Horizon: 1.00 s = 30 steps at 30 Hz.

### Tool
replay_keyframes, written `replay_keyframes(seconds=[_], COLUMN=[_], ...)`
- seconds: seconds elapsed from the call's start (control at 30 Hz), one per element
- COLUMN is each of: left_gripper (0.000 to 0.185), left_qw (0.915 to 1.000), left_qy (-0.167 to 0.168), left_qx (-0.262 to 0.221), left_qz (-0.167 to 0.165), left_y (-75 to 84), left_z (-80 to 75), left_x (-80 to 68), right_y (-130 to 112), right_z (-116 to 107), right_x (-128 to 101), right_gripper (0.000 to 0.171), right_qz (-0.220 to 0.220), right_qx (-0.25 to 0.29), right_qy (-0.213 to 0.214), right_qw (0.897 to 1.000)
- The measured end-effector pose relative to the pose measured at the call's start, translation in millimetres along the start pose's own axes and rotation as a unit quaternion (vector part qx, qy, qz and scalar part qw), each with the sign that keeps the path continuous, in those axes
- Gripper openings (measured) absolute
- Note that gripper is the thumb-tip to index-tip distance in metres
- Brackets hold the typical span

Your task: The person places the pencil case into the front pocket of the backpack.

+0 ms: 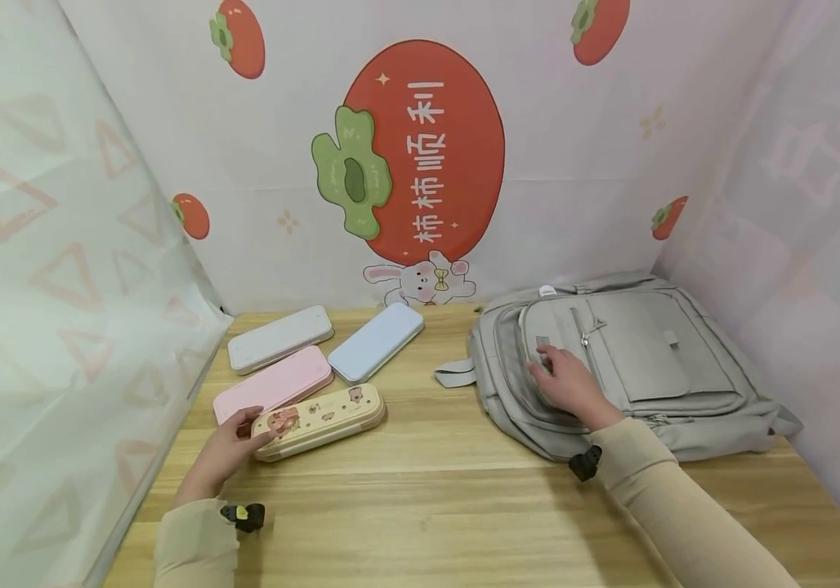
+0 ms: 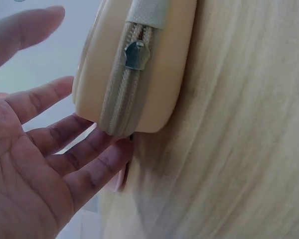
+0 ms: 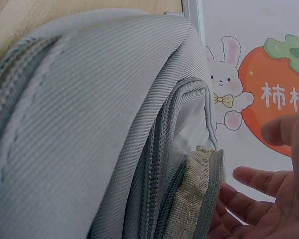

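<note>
A cream pencil case with cartoon prints lies on the table, its zipper and metal pull facing the left wrist camera. At the case's left end is my left hand, fingers spread and lower fingertips touching the end or just behind it; the thumb stands apart. On the right, a grey backpack lies flat with its front pocket unzipped. My right hand is over that pocket, with loosely extended fingers at the edge of the pocket's front panel. Some of its fingertips are hidden behind that edge.
Behind the cream case lie a pink case, a white case and a light blue case. A grey strap sticks out left of the backpack. Printed cloth walls enclose the wooden table.
</note>
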<state>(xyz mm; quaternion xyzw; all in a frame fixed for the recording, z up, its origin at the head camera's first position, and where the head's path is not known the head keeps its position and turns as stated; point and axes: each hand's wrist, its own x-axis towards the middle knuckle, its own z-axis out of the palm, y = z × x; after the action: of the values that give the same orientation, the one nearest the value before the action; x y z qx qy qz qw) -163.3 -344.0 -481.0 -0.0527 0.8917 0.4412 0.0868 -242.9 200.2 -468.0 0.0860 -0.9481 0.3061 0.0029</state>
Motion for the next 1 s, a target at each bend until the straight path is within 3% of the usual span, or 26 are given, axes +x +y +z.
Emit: replay_keyframes(seconds=[0.47,0.73,1.0], left_gripper=[0.07,0.076,0.069], left_qw=[0.9996,0.9934,0.991], left_qy=[0.006,-0.045,-0.066], left_qx=[-0.001,-0.103,-0.112], left_qz=[-0.029,-0.025,-0.033], left_y=[-10.9,-15.7,-16.8], left_z=[1.0,2.3,1.5], left_x=[-2.6,-2.4,-5.7], right_y=[1.0,1.1,1.4], right_z=[1.4,0.6,3.5], right_x=[2.8,3.9,7.5], right_gripper=[0.05,0.048,0.043], right_qz=[0.018,0.032,0.041], right_qx=[0.005,0.009,0.013], right_qy=[0.006,-0.005,-0.01], right_qw=[1.0,0.999,0.999])
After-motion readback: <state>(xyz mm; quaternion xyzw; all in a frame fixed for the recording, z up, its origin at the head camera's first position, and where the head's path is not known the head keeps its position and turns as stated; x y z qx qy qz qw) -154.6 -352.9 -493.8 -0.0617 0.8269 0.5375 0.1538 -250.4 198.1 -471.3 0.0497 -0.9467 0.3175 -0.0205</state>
